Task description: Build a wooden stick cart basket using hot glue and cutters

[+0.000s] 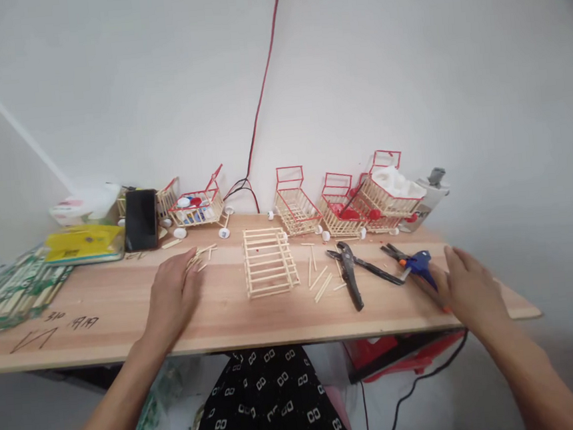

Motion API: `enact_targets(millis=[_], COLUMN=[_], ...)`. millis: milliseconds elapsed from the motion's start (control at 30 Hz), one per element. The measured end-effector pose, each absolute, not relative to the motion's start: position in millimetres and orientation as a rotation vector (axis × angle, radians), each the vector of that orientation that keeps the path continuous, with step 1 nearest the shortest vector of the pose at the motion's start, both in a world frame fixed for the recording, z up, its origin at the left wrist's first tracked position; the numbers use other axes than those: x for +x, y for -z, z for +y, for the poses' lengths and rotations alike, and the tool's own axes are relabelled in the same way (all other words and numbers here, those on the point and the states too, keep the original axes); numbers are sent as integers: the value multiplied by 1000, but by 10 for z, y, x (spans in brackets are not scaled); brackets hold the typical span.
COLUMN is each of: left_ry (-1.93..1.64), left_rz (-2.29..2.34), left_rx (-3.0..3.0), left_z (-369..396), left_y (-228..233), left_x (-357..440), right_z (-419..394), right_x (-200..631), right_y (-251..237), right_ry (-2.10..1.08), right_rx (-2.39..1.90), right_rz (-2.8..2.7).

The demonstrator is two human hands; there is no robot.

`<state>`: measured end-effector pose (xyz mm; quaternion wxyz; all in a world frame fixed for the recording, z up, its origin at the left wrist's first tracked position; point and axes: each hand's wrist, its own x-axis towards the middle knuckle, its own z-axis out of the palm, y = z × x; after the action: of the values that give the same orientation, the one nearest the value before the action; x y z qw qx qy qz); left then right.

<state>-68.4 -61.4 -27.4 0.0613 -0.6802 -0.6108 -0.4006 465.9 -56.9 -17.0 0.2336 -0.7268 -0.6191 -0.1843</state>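
Note:
My left hand [175, 293] lies flat on the wooden table [99, 318], its fingertips touching a small pile of loose wooden sticks [200, 256]. My right hand [466, 286] rests at the table's right end, fingers on the handle of a blue glue gun [418, 264]. Between the hands sits a half-built stick basket frame [268, 262]. Black cutting pliers [350, 273] lie just right of it, with a few loose sticks [321, 280] beside them.
Several finished stick carts with red handles [338, 204] line the wall, another cart [199, 206] at the left. A black phone [140, 219], a yellow packet [83, 243] and stick bundles [10, 293] fill the left end. A red cable [260, 90] hangs down the wall.

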Motion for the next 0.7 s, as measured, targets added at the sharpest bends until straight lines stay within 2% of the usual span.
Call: enact_targets(millis=[133, 300, 500, 700], left_ry=[1240, 1244, 1223, 1189], left_rz=[-1842, -1845, -1876, -1888], left_rx=[-2054, -2033, -2054, -2088], left_z=[-601, -589, -570, -564], left_y=[293, 326, 359, 378], left_x=[-692, -748, -768, -762], right_z=[-609, -506, -370, -299], right_x=[3802, 2844, 2468, 2401], right_y=[-177, -217, -155, -116], right_ry=[378, 93, -40, -21], right_rx=[-1525, -1172, -1125, -1116], right_rz=[-2016, -2321, -2513, -2584])
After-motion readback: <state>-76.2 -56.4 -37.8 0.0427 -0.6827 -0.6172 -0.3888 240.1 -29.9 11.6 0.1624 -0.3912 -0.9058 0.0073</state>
